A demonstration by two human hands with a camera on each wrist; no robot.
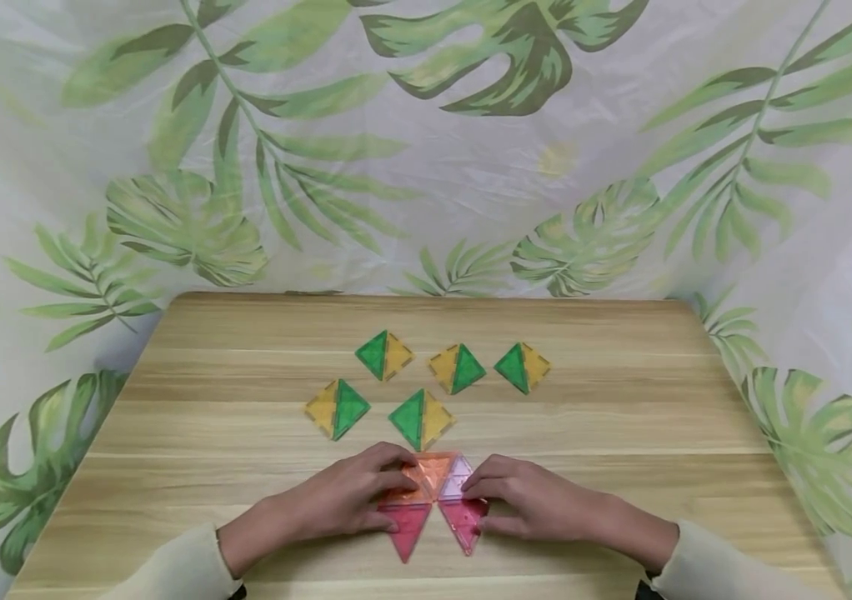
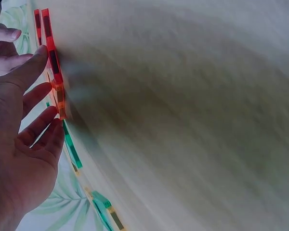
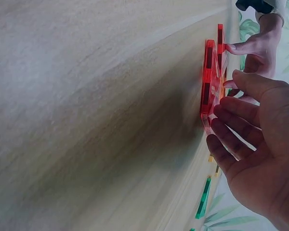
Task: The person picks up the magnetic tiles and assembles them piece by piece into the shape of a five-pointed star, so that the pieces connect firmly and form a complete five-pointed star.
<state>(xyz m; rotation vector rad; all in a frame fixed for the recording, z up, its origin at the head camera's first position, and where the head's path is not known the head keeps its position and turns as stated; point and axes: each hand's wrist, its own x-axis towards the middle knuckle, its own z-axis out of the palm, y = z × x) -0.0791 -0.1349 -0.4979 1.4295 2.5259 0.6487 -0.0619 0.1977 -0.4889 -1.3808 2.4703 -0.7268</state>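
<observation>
Translucent triangular magnetic tiles lie edge to edge near the table's front. The left hand point(image 1: 347, 492) rests its fingers on the orange tiles point(image 1: 435, 472), its thumb touching a red triangle tile point(image 1: 408, 531) whose tip points toward the person. Opposite it, the right hand point(image 1: 534, 502) has its fingertips at a pale purple tile point(image 1: 456, 478) and its thumb by a pinkish-red triangle tile point(image 1: 462, 525). A narrow wedge of table separates the two red tiles below. In the right wrist view the fingers point(image 3: 238, 120) are gently bent along the tiles' edge, partly hiding the group.
Several diamonds, each a green triangle tile point(image 1: 351, 407) beside a yellow one point(image 1: 321, 408), lie farther back on the wooden table point(image 1: 621, 433). A leaf-patterned cloth point(image 1: 456, 192) hangs behind the table and at both sides.
</observation>
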